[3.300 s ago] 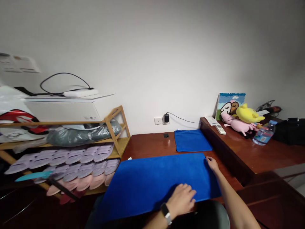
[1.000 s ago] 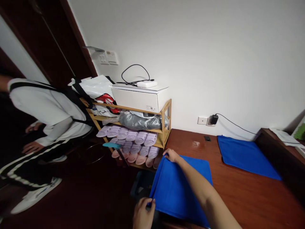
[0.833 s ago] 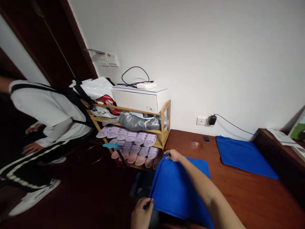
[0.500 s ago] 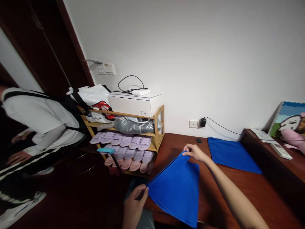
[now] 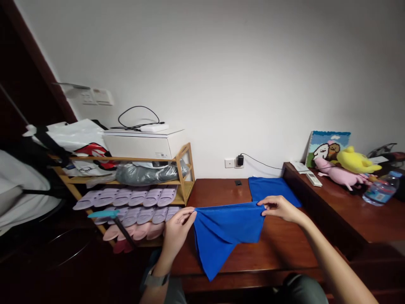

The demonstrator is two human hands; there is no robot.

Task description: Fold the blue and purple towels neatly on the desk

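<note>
A blue towel [image 5: 224,232] hangs stretched between my two hands above the dark wooden table [image 5: 218,192]. My left hand [image 5: 179,228] pinches its left top corner, and my right hand [image 5: 278,207] pinches its right top corner. The towel's top edge is taut and level; its lower part droops to a point near the table's front edge. A second blue towel [image 5: 272,189] lies folded flat at the back of the table, just beyond my right hand.
A bamboo shoe rack [image 5: 180,169] with several lilac and pink slippers stands left of the table, a white box [image 5: 142,143] on top. A raised wooden ledge [image 5: 357,211] on the right carries plush toys [image 5: 344,166], a remote and a water bottle [image 5: 379,190]. Another person's white sleeve [image 5: 19,194] shows far left.
Both hands have lifted the folded towel off the table and pulled it out level between them. The camera has swung right, so the other person has nearly left the view.
</note>
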